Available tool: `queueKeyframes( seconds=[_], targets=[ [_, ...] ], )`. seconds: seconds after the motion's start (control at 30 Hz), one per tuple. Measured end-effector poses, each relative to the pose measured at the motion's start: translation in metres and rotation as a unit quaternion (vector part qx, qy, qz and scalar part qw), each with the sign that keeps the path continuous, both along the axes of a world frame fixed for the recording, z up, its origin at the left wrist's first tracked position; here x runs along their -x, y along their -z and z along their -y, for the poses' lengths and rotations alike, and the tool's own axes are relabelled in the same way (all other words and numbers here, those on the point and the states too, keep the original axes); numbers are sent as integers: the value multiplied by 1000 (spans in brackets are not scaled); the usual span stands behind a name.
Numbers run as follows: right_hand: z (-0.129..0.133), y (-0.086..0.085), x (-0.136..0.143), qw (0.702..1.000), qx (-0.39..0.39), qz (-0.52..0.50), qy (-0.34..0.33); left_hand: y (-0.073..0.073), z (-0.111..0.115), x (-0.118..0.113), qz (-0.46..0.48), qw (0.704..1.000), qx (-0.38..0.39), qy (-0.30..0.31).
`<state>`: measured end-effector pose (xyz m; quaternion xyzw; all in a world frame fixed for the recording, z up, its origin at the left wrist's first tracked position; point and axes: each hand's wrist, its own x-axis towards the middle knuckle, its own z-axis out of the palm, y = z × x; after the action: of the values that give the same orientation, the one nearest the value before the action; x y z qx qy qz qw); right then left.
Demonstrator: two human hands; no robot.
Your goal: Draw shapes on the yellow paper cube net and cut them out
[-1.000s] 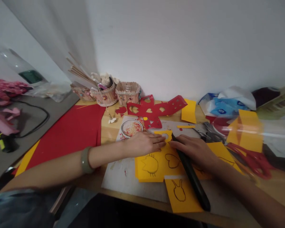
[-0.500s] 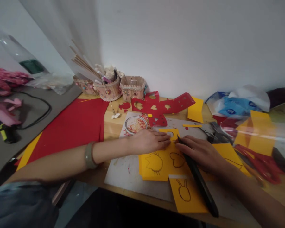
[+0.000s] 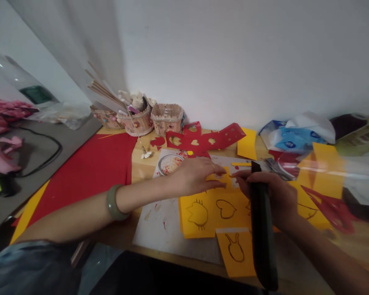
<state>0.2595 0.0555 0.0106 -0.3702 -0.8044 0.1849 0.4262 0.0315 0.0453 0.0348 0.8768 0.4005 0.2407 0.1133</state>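
Yellow paper (image 3: 203, 229) with drawn shapes, a heart among them, lies on a pale board (image 3: 150, 229). My left hand (image 3: 198, 174) is over the paper's upper part, thumb apart from the fingers, with nothing seen in it. Facing it, my right hand (image 3: 272, 192) is wrapped round a black pen-like tool (image 3: 264, 241), whose top end points up and away from the paper. The right thumb and index fingertips are near the paper's top edge; whether they pinch a small scrap is too small to tell. Cut-out red paper (image 3: 203, 141) lies behind.
A round tin (image 3: 169, 164) with red and yellow bits stands behind my left wrist. Decorated baskets (image 3: 167, 119) line the wall. Red sheets (image 3: 89, 172) lie left, red-handled scissors (image 3: 335, 209) and a blue packet (image 3: 295, 137) right.
My left hand has lifted off the paper, its thumb now spread. My right hand has tilted the black tool more upright and drawn its tip away from the paper. The view has shifted slightly.
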Motion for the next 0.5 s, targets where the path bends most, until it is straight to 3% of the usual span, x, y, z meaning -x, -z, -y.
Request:
queueKeyframes(
  seconds=[0.13, 0.23, 0.37, 0.5],
  targets=[
    [2, -8, 20, 999, -21, -42, 3, -17, 0, -12, 52, 998, 46, -13],
    [4, -14, 28, 997, -5, -82, 6, -29, 3, -6, 78, 993, 85, -33],
    [9, -20, 31, 984, 77, -155, 37, -39, 3, 36, 77, 985, 140, -70],
    [8, -24, 27, 961, 179, -195, 74, -31, -1, 102, 24, 979, 148, -140]
  ],
)
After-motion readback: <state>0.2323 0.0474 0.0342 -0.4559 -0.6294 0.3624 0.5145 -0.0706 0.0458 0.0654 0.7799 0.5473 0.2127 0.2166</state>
